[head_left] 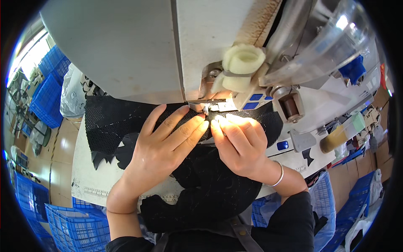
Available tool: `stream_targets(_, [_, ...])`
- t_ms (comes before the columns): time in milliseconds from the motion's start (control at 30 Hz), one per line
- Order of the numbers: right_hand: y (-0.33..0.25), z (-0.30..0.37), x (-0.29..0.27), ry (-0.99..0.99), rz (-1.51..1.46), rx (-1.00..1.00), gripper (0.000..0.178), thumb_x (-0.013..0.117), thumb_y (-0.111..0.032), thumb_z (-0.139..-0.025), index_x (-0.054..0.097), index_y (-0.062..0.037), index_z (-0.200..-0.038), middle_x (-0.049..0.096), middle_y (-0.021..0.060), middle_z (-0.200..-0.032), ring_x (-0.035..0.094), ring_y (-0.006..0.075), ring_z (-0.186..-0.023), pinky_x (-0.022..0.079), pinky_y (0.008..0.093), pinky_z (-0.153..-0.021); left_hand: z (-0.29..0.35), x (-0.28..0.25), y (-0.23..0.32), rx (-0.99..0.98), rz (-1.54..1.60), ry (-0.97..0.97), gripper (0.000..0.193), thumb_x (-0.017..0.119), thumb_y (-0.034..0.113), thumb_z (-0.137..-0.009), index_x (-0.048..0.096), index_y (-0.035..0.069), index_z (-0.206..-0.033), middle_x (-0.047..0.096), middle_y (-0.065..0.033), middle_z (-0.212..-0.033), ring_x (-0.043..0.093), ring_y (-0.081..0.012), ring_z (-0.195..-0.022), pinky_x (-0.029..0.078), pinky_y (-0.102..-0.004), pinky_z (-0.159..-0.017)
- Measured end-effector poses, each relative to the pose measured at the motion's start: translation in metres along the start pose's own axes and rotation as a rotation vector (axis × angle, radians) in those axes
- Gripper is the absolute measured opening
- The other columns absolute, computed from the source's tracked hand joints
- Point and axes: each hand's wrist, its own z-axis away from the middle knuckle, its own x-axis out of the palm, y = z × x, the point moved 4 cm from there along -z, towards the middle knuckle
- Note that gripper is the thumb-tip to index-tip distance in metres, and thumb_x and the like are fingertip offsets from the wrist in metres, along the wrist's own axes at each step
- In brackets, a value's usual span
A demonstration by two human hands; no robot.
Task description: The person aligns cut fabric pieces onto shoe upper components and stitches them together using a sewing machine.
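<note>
Both hands lie flat on black mesh (109, 122) at the sewing machine (176, 46): my left hand (161, 145) spread open, my right hand (239, 145) loosely curled, fingertips pressing. White table (84, 176) underneath; blue crates (50, 90) far left.

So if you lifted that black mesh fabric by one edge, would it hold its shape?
Probably not. The black mesh fabric drapes over the white table edge and bunches below the hands, so it looks floppy. Its open weave suggests it is light. The left hand lies flat on it, perhaps to stop sliding.
</note>
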Motion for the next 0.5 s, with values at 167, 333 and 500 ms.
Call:
stream_targets(167, [-0.004, -0.002, 0.003, 0.073, 0.121, -0.133, 0.020, 0.066, -0.009, -0.066, 0.067, 0.0001, -0.084, 0.057, 0.0057, -0.086, 0.061, 0.0179, -0.078, 0.047, 0.0276, -0.063, 0.003, 0.004, -0.008, 0.033, 0.037, 0.028, 0.030, 0.062, 0.002, -0.074, 0.069, 0.005, -0.104, 0.068, -0.0032, -0.114, 0.061, -0.0239, -0.113, 0.042, -0.0442, -0.101])
stream_targets(333, [-0.011, -0.003, 0.002, -0.002, 0.153, -0.164, 0.021, 0.064, -0.010, -0.068, 0.067, 0.0034, -0.085, 0.059, 0.0092, -0.090, 0.062, 0.0205, -0.078, 0.050, 0.0295, -0.067, 0.004, 0.009, -0.011, 0.062, 0.072, 0.084, 0.033, 0.062, 0.004, -0.072, 0.067, 0.003, -0.105, 0.065, -0.0065, -0.112, 0.063, -0.0237, -0.106, 0.044, -0.0449, -0.100])
stream_targets(500, [-0.022, -0.007, 0.006, -0.066, 0.233, -0.182, 0.018, 0.067, -0.005, -0.072, 0.069, 0.0056, -0.086, 0.063, 0.0110, -0.087, 0.064, 0.0223, -0.078, 0.050, 0.0277, -0.063, 0.003, 0.013, -0.015, 0.057, 0.069, 0.106, 0.032, 0.062, 0.003, -0.071, 0.067, 0.002, -0.103, 0.065, -0.0065, -0.112, 0.063, -0.0228, -0.104, 0.044, -0.0433, -0.097])
